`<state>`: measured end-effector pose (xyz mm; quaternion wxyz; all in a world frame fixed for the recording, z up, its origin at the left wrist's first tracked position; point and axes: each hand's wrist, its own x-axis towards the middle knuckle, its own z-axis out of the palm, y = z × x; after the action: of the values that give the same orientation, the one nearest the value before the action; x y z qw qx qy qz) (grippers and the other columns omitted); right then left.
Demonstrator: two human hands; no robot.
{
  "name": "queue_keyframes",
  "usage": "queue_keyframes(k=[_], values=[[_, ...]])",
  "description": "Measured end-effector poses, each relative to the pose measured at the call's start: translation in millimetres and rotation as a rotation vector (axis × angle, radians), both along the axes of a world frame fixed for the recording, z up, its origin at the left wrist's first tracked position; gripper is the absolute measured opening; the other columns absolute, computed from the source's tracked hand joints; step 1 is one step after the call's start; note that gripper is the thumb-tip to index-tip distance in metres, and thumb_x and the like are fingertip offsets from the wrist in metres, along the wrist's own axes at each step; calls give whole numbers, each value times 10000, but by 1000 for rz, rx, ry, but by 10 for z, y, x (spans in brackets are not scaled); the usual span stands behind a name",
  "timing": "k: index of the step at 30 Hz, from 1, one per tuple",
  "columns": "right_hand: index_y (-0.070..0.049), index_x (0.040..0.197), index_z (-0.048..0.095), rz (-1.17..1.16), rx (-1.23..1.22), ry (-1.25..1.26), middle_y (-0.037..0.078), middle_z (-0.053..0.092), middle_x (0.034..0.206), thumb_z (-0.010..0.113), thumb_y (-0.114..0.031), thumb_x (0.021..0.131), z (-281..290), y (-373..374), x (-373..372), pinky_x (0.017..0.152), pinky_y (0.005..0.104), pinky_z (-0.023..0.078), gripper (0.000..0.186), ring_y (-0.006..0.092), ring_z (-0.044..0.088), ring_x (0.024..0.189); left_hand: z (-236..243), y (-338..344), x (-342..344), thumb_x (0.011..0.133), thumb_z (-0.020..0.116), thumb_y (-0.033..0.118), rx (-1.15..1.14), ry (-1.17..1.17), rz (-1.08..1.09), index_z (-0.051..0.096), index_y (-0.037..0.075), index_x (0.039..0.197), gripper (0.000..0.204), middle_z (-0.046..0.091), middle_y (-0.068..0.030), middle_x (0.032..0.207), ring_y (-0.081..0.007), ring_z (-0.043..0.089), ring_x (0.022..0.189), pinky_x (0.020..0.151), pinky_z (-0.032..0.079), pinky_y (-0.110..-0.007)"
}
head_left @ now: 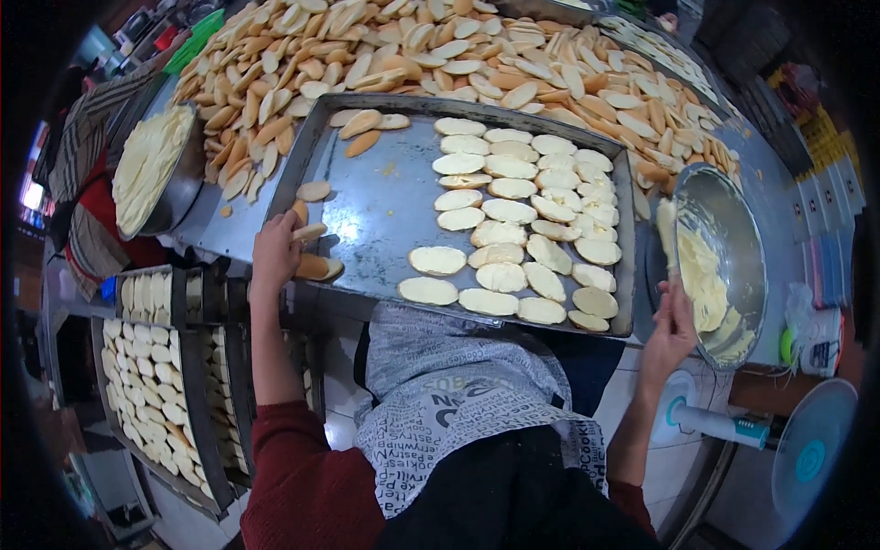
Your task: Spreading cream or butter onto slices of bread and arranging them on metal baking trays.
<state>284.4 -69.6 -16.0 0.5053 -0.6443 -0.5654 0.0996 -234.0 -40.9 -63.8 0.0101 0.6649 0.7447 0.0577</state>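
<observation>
A metal baking tray (371,247) lies before me, its right half filled with rows of cream-topped oval bread slices (500,254). At its left edge my left hand (276,254) is closed around a bread slice (310,233); another slice (318,267) lies right beside the fingers. Several plain slices (363,123) sit in the tray's far left corner. On the right, my right hand (671,327) grips a cream-coated spatula (668,234) at the near rim of a steel bowl (747,229). Pale yellow cream (703,280) clings inside that bowl.
A big heap of bread slices (403,55) covers the table behind the tray. At left stands a bowl (174,206) heaped with cream (147,174). Below left are stacked trays (209,458) of slices. A fan (807,458) stands at lower right.
</observation>
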Motion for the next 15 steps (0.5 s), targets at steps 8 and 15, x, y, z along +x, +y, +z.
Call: queue_keyframes(k=[8, 15], values=[[-107, 1107, 674, -308, -372, -591, 152, 674, 846, 584, -77, 813, 533, 206, 1287, 661, 364, 487, 310, 269, 642, 711, -49, 204, 555, 981, 444, 149, 147, -1139, -40, 376, 54, 1104, 170, 562, -81, 999, -117, 550, 740, 620, 435, -273], [-161, 929, 738, -122, -653, -827, 136, 671, 778, 589, -131, 729, 214, 498, 1495, 689, 414, 511, 251, 326, 650, 765, -136, 322, 1084, 1014, 293, 370, 37, -1739, -39, 416, 77, 1196, 367, 543, -78, 977, -118, 508, 725, 664, 425, -258]])
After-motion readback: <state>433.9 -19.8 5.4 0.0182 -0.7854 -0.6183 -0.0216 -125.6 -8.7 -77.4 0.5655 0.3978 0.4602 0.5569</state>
